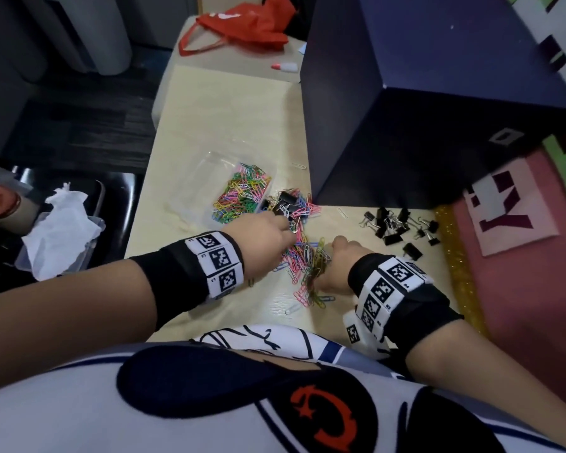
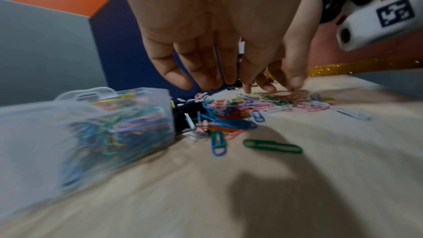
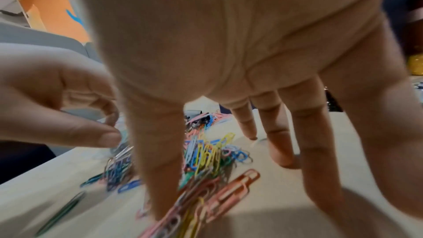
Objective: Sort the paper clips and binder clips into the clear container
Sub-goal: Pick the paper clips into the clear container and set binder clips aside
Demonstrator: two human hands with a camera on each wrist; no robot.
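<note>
Desk surface: both hands work the paper clips. Right hand fingers spread, pressing. Left hand grip: cannot tell. Clear container beyond left hand; only head view shows binder clips.

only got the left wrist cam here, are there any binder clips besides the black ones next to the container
Observer: Yes. The head view shows a separate group of black binder clips on the table, beyond the right hand and apart from the paper clip pile.
Operator: whats in the container from above
Observer: The clear container holds coloured paper clips, as far as I can tell, heaped toward its near end.
Operator: and the right hand
Observer: In the right wrist view its fingers are straight and spread, tips down on the table, with the thumb in the pile.
</note>
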